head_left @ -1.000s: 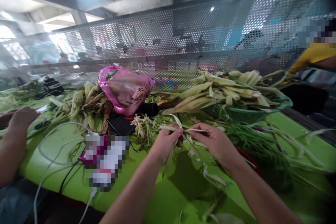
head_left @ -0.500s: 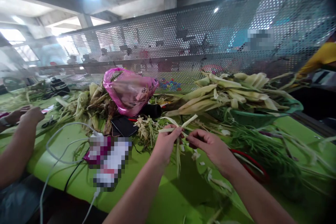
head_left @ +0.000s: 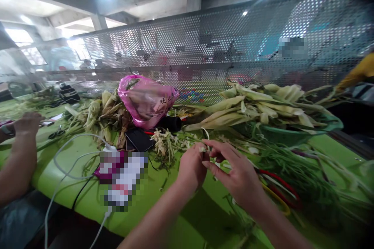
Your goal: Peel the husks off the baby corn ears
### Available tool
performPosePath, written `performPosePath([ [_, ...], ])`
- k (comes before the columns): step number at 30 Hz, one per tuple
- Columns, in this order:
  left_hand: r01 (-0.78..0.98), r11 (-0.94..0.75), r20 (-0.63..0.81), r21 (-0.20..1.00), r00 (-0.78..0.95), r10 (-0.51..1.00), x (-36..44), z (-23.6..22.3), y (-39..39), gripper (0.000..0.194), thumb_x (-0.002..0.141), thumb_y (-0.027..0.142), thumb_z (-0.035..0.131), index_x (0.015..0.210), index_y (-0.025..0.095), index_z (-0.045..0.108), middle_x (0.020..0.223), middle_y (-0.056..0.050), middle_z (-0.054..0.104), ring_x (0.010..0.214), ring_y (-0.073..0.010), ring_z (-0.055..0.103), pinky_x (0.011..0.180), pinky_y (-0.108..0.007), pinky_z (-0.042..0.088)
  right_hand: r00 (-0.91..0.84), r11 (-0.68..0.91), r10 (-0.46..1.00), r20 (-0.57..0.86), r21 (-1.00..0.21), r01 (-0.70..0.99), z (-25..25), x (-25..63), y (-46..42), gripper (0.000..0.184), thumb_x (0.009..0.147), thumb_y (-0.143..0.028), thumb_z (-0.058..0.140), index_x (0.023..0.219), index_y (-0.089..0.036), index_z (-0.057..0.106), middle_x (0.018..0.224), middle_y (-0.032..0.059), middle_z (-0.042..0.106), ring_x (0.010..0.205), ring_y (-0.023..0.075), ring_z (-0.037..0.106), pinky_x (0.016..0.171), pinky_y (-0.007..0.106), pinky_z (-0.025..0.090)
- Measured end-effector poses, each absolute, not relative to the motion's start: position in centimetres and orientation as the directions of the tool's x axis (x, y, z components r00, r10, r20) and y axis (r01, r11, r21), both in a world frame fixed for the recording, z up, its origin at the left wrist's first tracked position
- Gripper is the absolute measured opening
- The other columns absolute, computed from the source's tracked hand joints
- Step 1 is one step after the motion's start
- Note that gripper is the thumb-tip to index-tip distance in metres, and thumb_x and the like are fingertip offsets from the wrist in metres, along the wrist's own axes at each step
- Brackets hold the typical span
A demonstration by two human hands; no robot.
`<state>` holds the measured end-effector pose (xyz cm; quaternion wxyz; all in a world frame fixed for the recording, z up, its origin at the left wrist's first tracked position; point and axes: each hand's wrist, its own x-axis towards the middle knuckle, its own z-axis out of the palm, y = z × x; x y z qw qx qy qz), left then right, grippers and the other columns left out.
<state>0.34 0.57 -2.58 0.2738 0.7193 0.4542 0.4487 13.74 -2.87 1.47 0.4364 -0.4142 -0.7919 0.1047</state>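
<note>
Over the green tabletop (head_left: 163, 212), my left hand (head_left: 191, 167) is closed with a pale corn husk strip (head_left: 206, 134) pinched between thumb and fingers. The strip curls up above the knuckles, and most of it is hidden by the hands. My right hand (head_left: 238, 171) meets the left from the right side, its thumb and index finger closed on the strip by the left fingertips. Small husk scraps lie around and below the hands. Just left of them sits a small bundle of pale knotted husk pieces (head_left: 162, 144).
Dried husks (head_left: 251, 109) overflow a green basket (head_left: 283, 134). Feathery green leaves (head_left: 292, 163) and a red loop (head_left: 284, 186) lie at right. A pink plastic bag (head_left: 150, 103), a cabled phone (head_left: 125, 181) and scissors (head_left: 57, 132) lie leftward. Another person's arm (head_left: 22, 151) reaches in.
My left hand has turned inward, and my right hand has come in against it. The crossed strips that stuck out are now mostly covered, with one curling upward. A yellow loop shows beside the red one.
</note>
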Motion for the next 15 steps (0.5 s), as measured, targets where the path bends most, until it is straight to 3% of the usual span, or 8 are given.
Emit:
performPosePath([
  [5, 0.625, -0.477, 0.366, 0.618, 0.308, 0.878, 0.5, -2.2, 0.3, 0.012, 0.082, 0.012, 0.043, 0.081, 0.019, 0.054, 0.084, -0.005, 0.057, 0.076, -0.0182, 0.049, 0.068, -0.029, 0.035, -0.300, 0.710, 0.669, 0.680, -0.465, 0.529, 1.6, 13.8, -2.9, 0.013, 0.086, -0.017, 0.060, 0.095, -0.025, 0.064, 0.090, 0.0029, 0.060, 0.087, 0.0185, 0.058, 0.078, 0.032, 0.047],
  [9, 0.562, -0.424, 0.368, 0.710, 0.217, 0.904, 0.4, -1.8, 0.2, 0.008, 0.078, 0.011, 0.049, 0.075, 0.019, 0.051, 0.075, -0.001, 0.052, 0.069, -0.0147, 0.044, 0.065, -0.027, 0.033, -0.280, 0.730, 0.635, 0.720, -0.442, 0.521, 1.9, 14.0, -3.0, 0.009, 0.084, -0.014, 0.060, 0.085, -0.023, 0.060, 0.088, 0.0029, 0.059, 0.086, 0.0182, 0.058, 0.078, 0.031, 0.047],
  [11, 0.411, -0.378, 0.348, 0.829, 0.149, 0.925, 0.3, -1.7, 0.3, 0.008, 0.078, 0.014, 0.050, 0.072, 0.019, 0.049, 0.069, 0.001, 0.048, 0.066, -0.0128, 0.041, 0.062, -0.025, 0.032, -0.250, 0.726, 0.643, 0.724, -0.473, 0.499, 1.9, 14.1, -3.0, 0.009, 0.084, -0.013, 0.059, 0.083, -0.022, 0.059, 0.088, 0.0028, 0.061, 0.085, 0.0182, 0.059, 0.077, 0.031, 0.047],
  [13, 0.142, -0.279, 0.260, 0.950, 0.139, 0.956, 0.2, -1.5, 0.4, 0.006, 0.080, 0.020, 0.050, 0.074, 0.018, 0.050, 0.066, 0.002, 0.046, 0.061, -0.0108, 0.041, 0.059, -0.023, 0.032, -0.196, 0.692, 0.681, 0.706, -0.532, 0.488, 1.9, 14.2, -2.8, 0.007, 0.084, -0.015, 0.059, 0.082, -0.022, 0.059, 0.084, 0.0020, 0.062, 0.080, 0.0175, 0.060, 0.074, 0.030, 0.047],
  [15, -0.137, -0.118, 0.143, 0.984, 0.191, 0.971, 0.1, -1.2, 0.6, 0.009, 0.081, 0.025, 0.053, 0.078, 0.017, 0.053, 0.065, 0.003, 0.047, 0.057, -0.0091, 0.042, 0.056, -0.021, 0.033, -0.142, 0.653, 0.715, 0.685, -0.581, 0.486, 1.9, 14.5, -2.5, 0.004, 0.084, -0.019, 0.061, 0.082, -0.022, 0.060, 0.079, 0.0010, 0.062, 0.075, 0.0168, 0.059, 0.069, 0.029, 0.047],
])
